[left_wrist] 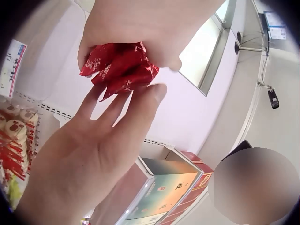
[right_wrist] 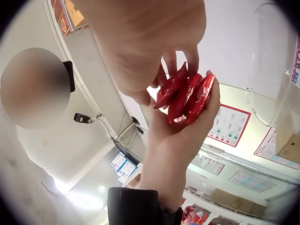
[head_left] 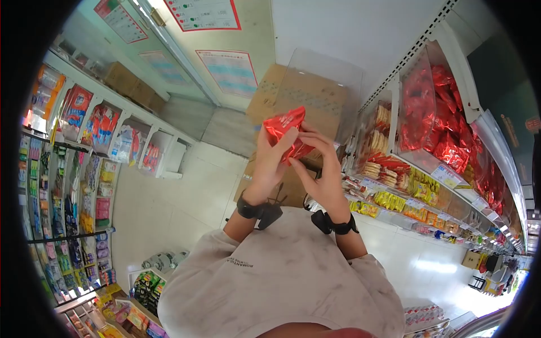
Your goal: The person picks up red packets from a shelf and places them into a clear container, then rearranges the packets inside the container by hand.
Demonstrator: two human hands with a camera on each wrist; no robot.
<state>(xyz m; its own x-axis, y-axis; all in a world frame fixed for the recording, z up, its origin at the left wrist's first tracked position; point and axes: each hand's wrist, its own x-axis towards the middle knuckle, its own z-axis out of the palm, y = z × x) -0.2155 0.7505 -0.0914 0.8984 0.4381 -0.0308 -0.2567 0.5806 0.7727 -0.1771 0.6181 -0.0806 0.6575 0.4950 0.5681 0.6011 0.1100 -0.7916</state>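
A small bunch of shiny red foil packets point(head_left: 284, 125) is held up in front of the chest. My left hand point(head_left: 269, 166) grips the bunch from the left, its thumb lying across the front. From the other side, my right hand point(head_left: 327, 172) has its fingers and thumb on the packets' edge. Three packets point(right_wrist: 187, 96) stand side by side between the hands in the right wrist view. In the left wrist view the red foil point(left_wrist: 124, 68) bulges below the left hand, and the right hand's fingertips are partly hidden behind it.
Clear shelf bins on the right hold many red packets point(head_left: 445, 124), with wrapped biscuits point(head_left: 375, 146) and yellow packets point(head_left: 422, 188) nearby. Cardboard boxes point(head_left: 262, 101) stand ahead against the wall. A rack of goods point(head_left: 67, 191) lines the left side.
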